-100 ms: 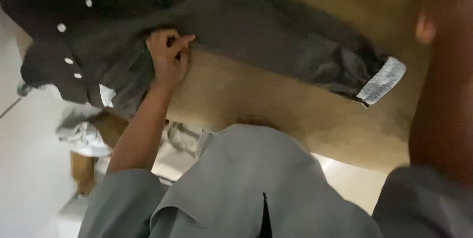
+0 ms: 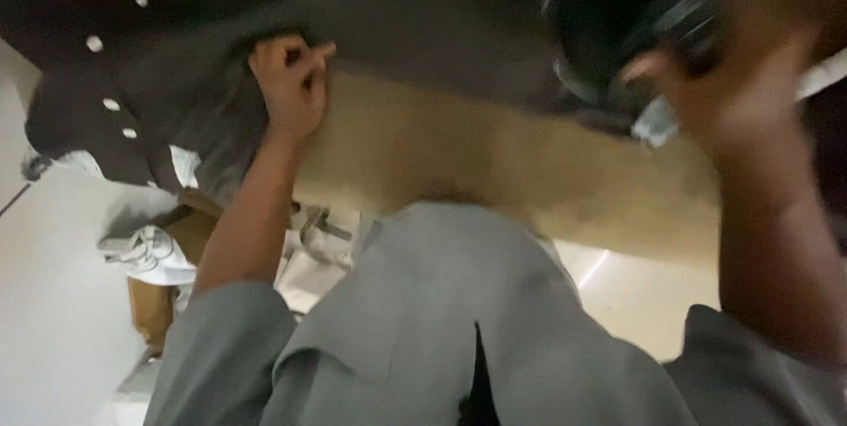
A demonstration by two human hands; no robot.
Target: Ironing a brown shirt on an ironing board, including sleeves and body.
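Pinning the dark grey garment at its near hem, the left hand has its grip pressed together on the cloth. Garment lies spread over the tan worktop, away from the grip. Right hand blurred, raised beside a dark round object; grip state cannot be told. Smoothing looks partly done, folding not begun.

The scene is dimly and warmly lit, with colours washed toward brown. Brighter light is reflected off the pale floor at lower left. The right hand and the dark object beside it are heavily smeared by motion blur; the left hand is rendered more sharply.
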